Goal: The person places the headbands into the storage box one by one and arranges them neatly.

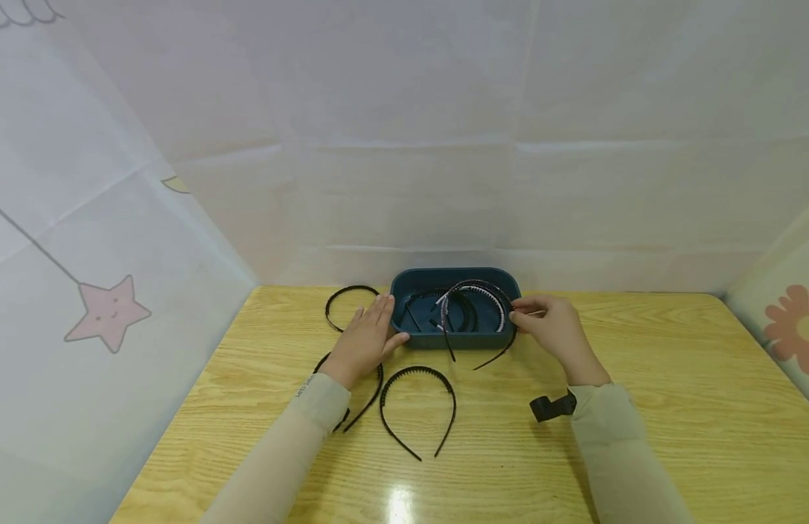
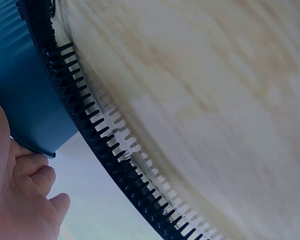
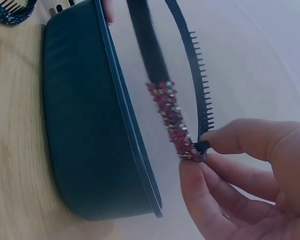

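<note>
Hands, two: left hand (image 1: 365,342), fingers extended against the bin's left end; right hand (image 1: 554,326), pinching one end of a headband between thumb and fingers. Headband, beaded (image 3: 171,112), one: raised above the bin's right end, its tips hanging past the near rim; likely light and springy, beads a little fragile; best taken by an end or along the smooth band. Headband, toothed black (image 1: 417,369), one: lying left of the desk's middle. Headband, dark (image 1: 379,382), one: partly under the left wrist. Bin, blue (image 1: 476,340), one: beside the desk's far edge, several headbands inside. Thin headband (image 1: 352,287), one: left of it. Desk, wood-grained (image 1: 640,349). Beyond: pale sheeting (image 1: 404,182), creased; pink star (image 1: 110,313) printed left, flower (image 1: 800,327) right.
</note>
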{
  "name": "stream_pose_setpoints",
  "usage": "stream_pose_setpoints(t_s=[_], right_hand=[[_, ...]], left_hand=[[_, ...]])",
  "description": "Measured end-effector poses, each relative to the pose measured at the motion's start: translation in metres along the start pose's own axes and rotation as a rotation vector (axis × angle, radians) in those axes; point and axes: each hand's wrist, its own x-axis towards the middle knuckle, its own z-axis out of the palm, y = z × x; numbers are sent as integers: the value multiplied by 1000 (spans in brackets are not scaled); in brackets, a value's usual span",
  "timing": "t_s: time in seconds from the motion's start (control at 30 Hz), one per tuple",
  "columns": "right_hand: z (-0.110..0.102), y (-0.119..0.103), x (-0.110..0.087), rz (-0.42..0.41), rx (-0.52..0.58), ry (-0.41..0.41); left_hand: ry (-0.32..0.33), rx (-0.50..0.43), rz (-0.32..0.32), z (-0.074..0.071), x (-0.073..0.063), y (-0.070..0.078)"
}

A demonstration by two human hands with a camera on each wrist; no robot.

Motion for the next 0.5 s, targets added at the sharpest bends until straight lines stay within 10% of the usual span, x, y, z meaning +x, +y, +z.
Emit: stream_pose_setpoints(t_s=[0.5], right_hand=[[14,-13,33,-53,-1,188]], left_hand=[[18,-13,14,-1,-1,1]])
